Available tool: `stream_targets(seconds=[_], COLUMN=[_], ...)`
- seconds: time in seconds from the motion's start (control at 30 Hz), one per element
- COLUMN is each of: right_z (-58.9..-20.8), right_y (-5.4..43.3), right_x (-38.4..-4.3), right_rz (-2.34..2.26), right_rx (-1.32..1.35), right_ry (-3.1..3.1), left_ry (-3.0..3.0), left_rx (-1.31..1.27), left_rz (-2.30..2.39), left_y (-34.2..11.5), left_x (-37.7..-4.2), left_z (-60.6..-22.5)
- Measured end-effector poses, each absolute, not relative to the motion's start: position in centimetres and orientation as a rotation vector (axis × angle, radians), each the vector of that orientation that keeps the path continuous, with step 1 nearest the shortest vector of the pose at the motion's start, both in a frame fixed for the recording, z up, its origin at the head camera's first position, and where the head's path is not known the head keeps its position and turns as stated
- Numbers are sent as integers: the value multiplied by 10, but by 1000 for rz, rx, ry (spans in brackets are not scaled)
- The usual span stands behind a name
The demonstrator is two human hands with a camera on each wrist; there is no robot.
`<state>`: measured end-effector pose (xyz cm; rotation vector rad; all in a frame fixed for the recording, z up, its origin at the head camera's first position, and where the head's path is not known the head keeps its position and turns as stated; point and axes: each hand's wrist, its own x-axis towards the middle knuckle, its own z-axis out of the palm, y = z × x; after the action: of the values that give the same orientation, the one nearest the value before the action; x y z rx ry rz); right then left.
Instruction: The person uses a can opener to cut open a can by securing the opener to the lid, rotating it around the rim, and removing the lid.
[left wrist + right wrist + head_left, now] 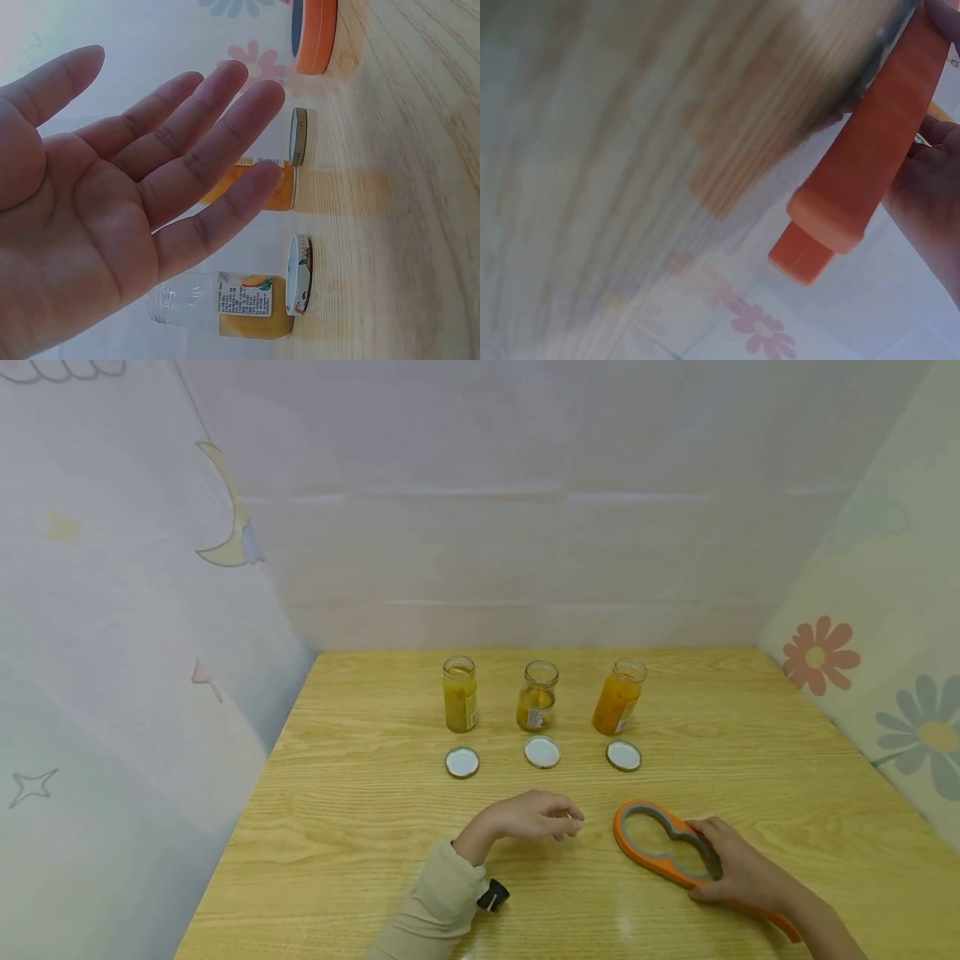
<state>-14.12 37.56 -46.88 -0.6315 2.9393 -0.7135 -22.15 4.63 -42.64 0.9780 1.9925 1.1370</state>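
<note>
My right hand (742,864) grips an orange jar opener (658,865) with a grey-lined, double-looped opening, held at the front right of the table. In the right wrist view its orange handle (870,157) points out past the hand. My left hand (528,818) hovers over the table to the opener's left, holding nothing; its fingers look loosely extended in the left wrist view. Beyond the hands stand three lidless glass jars: one with yellow-green contents (455,703), a partly filled one (536,697) and one with orange contents (617,703).
In front of the jars lie three lids, left (462,762), middle (542,752) and right (623,756), pale insides facing up. The wooden table (360,827) meets a pale back wall (525,568) and side walls with printed flowers and a moon.
</note>
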Motion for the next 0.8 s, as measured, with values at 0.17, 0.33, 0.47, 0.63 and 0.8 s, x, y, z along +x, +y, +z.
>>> stream_targets(seconds=[0.17, 0.33, 0.47, 0.63, 0.8], right_z=[-470, -470, -469, -469, -467], right_y=[376, 377, 375, 373, 372], right_x=[-144, -146, -146, -147, -147], right_rz=[-733, -715, -688, -668, -600], right_rx=[-655, -683, -675, -666, -627], right_ry=[2936, 2928, 2935, 2930, 2882], left_ry=[1989, 1988, 1974, 2011, 2129], left_rx=[1001, 1000, 1002, 1012, 1047], left_rz=[1124, 1130, 1139, 1116, 1039], left_y=[46, 45, 45, 44, 40], left_x=[-221, -222, -222, -222, -222], left_z=[-426, -426, -426, -426, -427])
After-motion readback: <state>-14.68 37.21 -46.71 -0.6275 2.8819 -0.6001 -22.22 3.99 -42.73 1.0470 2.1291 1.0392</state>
